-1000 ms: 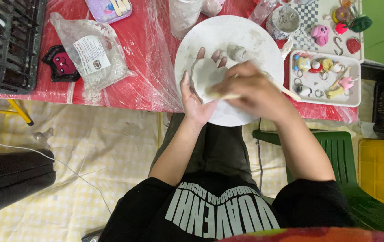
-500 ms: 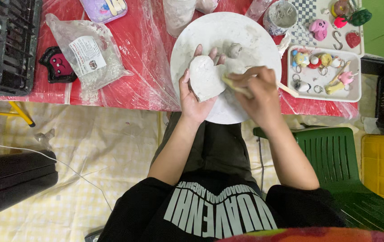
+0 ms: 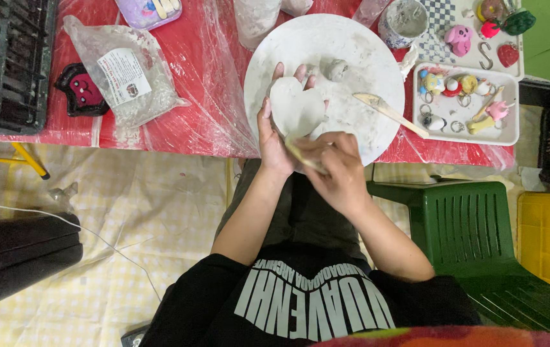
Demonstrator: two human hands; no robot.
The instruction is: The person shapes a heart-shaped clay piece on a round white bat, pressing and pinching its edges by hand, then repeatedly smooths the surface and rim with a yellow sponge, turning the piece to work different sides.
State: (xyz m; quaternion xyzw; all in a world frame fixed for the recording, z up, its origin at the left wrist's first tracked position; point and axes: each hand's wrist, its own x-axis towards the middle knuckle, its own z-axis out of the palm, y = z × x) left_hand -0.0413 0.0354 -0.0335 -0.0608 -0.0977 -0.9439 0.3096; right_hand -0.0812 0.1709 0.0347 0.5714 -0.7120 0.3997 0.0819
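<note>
Left hand [image 3: 275, 138] cups a white clay piece [image 3: 297, 110] over the round board [image 3: 326, 51] (catches crumbs); right hand [image 3: 336, 170] pinches a wooden stick [image 3: 302, 154] against its near edge.

The left hand [image 3: 275, 138] and right hand [image 3: 332, 168] are working at the near edge of the round white board [image 3: 352, 38]. Bare board surface is lying open beyond them, interrupted by a wooden tool [image 3: 390, 113] and a clay lump [image 3: 336, 69]. A trinket tray [image 3: 512, 122] is blocking the right side; a plastic bag [image 3: 121, 77] is occupying the left.
</note>
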